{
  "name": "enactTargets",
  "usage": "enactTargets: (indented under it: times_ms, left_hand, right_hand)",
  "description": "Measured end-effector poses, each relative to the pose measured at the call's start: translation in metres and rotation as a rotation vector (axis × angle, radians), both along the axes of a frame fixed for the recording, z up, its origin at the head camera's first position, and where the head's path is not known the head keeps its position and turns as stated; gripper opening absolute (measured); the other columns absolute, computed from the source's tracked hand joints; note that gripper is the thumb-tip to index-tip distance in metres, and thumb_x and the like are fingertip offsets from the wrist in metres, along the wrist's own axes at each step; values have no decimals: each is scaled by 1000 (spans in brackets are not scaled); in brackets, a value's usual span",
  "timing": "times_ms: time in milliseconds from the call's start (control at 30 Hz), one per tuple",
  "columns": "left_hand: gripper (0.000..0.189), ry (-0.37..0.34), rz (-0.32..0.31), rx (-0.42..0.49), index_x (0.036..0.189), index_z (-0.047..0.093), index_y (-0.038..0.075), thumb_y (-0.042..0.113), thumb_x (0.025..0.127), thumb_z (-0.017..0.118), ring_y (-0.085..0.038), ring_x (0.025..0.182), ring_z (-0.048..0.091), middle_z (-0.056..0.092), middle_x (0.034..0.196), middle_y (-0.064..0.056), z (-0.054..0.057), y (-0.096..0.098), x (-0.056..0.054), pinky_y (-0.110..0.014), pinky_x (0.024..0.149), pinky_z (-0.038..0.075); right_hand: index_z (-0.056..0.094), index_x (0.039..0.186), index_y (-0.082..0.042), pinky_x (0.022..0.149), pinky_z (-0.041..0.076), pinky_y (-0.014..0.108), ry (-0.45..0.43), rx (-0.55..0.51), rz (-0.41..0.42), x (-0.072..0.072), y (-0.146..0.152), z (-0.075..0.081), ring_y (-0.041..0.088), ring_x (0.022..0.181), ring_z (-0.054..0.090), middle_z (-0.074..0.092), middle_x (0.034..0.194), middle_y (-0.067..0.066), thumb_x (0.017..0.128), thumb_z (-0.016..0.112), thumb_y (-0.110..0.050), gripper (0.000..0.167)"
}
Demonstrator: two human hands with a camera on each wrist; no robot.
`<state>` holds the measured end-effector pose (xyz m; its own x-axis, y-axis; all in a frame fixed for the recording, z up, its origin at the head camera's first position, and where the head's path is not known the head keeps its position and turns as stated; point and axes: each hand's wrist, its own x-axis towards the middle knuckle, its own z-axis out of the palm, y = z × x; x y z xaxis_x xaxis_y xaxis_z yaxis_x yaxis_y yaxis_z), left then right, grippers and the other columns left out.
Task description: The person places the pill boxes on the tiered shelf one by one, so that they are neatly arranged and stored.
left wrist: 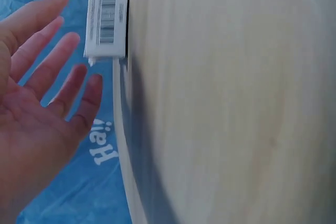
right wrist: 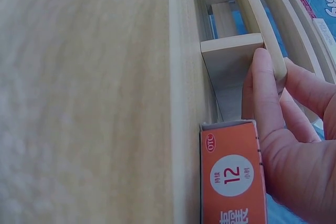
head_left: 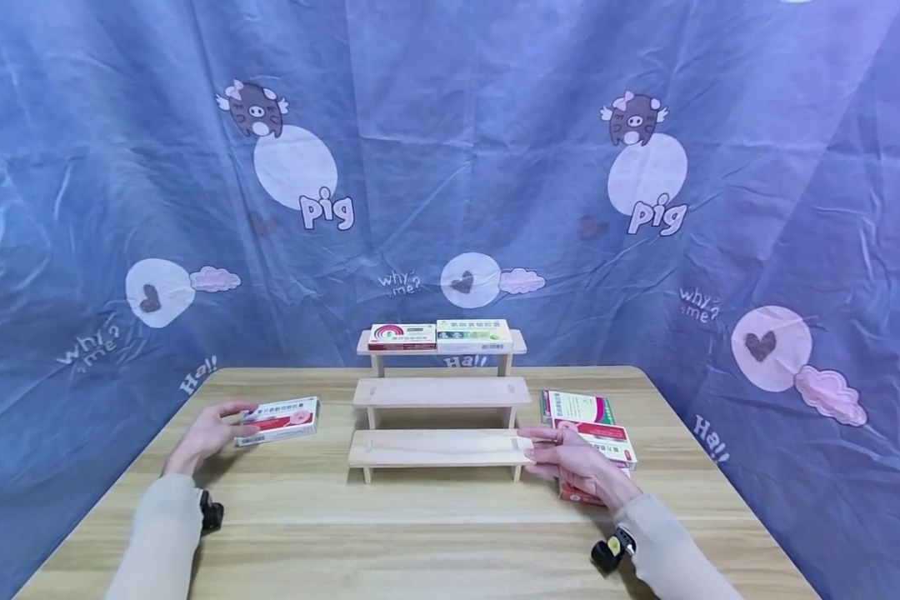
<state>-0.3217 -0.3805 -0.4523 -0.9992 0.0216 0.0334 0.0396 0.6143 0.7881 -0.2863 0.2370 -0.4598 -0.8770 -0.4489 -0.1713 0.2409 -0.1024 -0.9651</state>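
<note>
My left hand (head_left: 204,435) is at the left end of a white-and-red medicine box (head_left: 288,418) lying on the table. In the left wrist view the fingers of that hand are spread and relaxed, with a gap between them and the box's barcode end (left wrist: 106,17). My right hand (head_left: 579,467) pinches the right end of the lowest step of a three-step wooden stand (head_left: 435,447). The right wrist view shows thumb and fingers on either side of that step's end (right wrist: 272,51). An orange medicine box (right wrist: 231,177) stands close beside this hand.
On the top step sit a red-and-white box (head_left: 402,337) and a white-and-green box (head_left: 473,335). Right of the stand, a green-edged box (head_left: 577,407) and a red-and-white box (head_left: 600,442) lie overlapping. A blue printed cloth (head_left: 435,167) hangs behind the wooden table (head_left: 330,550).
</note>
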Motion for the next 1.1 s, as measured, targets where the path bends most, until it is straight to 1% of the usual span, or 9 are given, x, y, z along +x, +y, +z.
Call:
enactTargets:
  times_ms: [67,233,333,433,533,633,767,900,1100]
  left_hand:
    - [69,-24,-7,3,139,46,-8,17,82,77,-47,126,44,42,142,-35,-1,3,-2,-55,104,36]
    - [75,-42,-42,-1,141,42,-8,14,79,78,-49,129,38,34,146,-37,-1,7,-7,-62,108,30]
    - [78,-62,-41,-7,143,41,-7,14,78,79,-48,128,39,34,146,-37,-3,8,-9,-60,108,31]
    - [80,-87,-47,-26,144,39,-6,14,77,79,-47,126,42,36,144,-37,-4,9,-10,-57,105,35]
    - [81,-109,-47,-31,144,40,-4,12,76,80,-44,123,45,39,143,-36,-4,11,-9,-50,101,39]
    - [81,-116,-75,-45,143,41,-5,10,74,81,-44,120,47,41,140,-36,-3,12,-8,-49,99,41]
    - [84,-115,-130,-52,142,41,-7,8,71,83,-44,120,47,42,139,-36,-1,14,-6,-59,103,38]
    - [85,-116,-172,-67,142,41,-6,7,69,84,-43,120,47,43,138,-34,1,16,-4,-60,103,38]
    - [87,-123,-196,-82,142,41,-5,3,67,82,-45,121,45,40,139,-36,3,19,0,-65,103,35]
  right_hand:
    - [35,145,10,91,58,33,0,-2,1,0,0,0,20,103,68,66,118,10,94,55,6,55]
    - [36,144,10,92,58,32,9,-19,9,0,-1,-1,19,104,68,66,119,10,94,54,7,54]
    - [37,144,10,93,58,32,11,-31,22,-1,0,-2,19,105,67,65,120,10,94,52,8,52]
    - [37,144,10,93,57,32,14,-32,36,-1,0,-3,19,106,67,65,121,9,95,52,8,51]
    - [38,144,9,93,57,32,13,-26,39,0,0,-2,19,106,67,65,122,10,95,51,8,51]
    - [37,145,10,93,57,31,11,-14,32,0,0,-2,19,106,67,65,122,10,95,52,8,52]
    - [36,145,10,93,57,32,9,-1,15,0,0,0,19,105,67,65,121,10,95,52,7,53]
    - [36,145,10,92,58,32,7,-1,13,0,0,0,20,105,67,66,120,10,95,52,8,53]
    - [35,145,11,92,57,31,7,-15,30,1,0,-1,18,105,67,65,121,9,95,52,7,53]
